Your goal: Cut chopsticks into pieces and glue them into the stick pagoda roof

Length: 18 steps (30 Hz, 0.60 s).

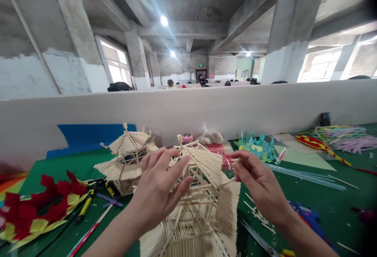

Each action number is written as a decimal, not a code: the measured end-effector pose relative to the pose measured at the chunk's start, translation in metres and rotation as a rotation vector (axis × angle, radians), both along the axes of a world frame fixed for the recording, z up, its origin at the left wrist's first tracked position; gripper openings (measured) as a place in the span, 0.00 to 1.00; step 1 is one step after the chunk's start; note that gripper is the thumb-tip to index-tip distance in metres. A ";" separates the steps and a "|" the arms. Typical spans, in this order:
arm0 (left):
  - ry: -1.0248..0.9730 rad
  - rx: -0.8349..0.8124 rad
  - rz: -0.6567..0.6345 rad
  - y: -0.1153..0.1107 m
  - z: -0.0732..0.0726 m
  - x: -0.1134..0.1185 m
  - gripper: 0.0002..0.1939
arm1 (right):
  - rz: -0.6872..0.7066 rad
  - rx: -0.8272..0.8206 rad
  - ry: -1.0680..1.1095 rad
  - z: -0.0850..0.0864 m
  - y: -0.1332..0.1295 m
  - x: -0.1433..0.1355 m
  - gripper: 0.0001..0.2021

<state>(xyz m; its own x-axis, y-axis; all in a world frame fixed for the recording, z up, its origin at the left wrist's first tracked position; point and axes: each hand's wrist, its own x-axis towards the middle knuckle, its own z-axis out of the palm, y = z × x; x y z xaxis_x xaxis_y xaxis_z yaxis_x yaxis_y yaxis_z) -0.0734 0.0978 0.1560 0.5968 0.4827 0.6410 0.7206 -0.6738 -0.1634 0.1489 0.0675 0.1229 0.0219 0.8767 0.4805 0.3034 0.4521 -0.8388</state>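
Observation:
A pagoda-like model of pale wooden sticks [203, 160] stands in front of me, its tiered roofs widening downward. Over its upper left side is my left hand [167, 178], fingers spread and bent, thumb and forefinger apart. My right hand [253, 174] is at the model's right side, thumb and fingertips pinched on a small stick piece [235, 159] near the upper roof's corner. A second stick model [126, 147] with a pointed roof stands behind my left hand, partly hidden by it.
Red and yellow felt [47, 206] and a yellow-black tool [85, 206] lie left. Right are scissors [256, 235], loose sticks [259, 213], a blue glue gun [309, 217], teal paper shapes [259, 147] and clear strips [309, 176]. A white partition [188, 109] runs behind.

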 end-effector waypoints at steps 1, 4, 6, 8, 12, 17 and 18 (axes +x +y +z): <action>0.023 -0.024 0.021 0.003 0.001 0.001 0.15 | 0.025 -0.001 -0.004 0.000 0.000 -0.002 0.08; 0.050 -0.061 0.060 0.009 0.002 0.003 0.18 | 0.058 -0.021 -0.021 -0.002 0.002 -0.003 0.09; 0.054 -0.065 0.070 0.011 0.001 0.004 0.19 | 0.065 -0.032 -0.025 -0.006 0.002 -0.001 0.09; 0.055 -0.088 0.077 0.011 0.000 0.004 0.19 | 0.070 -0.044 -0.023 -0.009 0.003 0.002 0.10; 0.039 -0.139 0.089 0.010 0.000 0.003 0.17 | 0.082 -0.059 -0.021 -0.014 0.004 0.004 0.10; 0.015 -0.132 0.070 0.013 0.001 0.005 0.16 | 0.088 -0.051 -0.024 -0.015 0.004 0.001 0.09; 0.014 -0.130 0.066 0.014 0.001 0.005 0.16 | 0.088 -0.050 -0.027 -0.015 0.004 0.000 0.09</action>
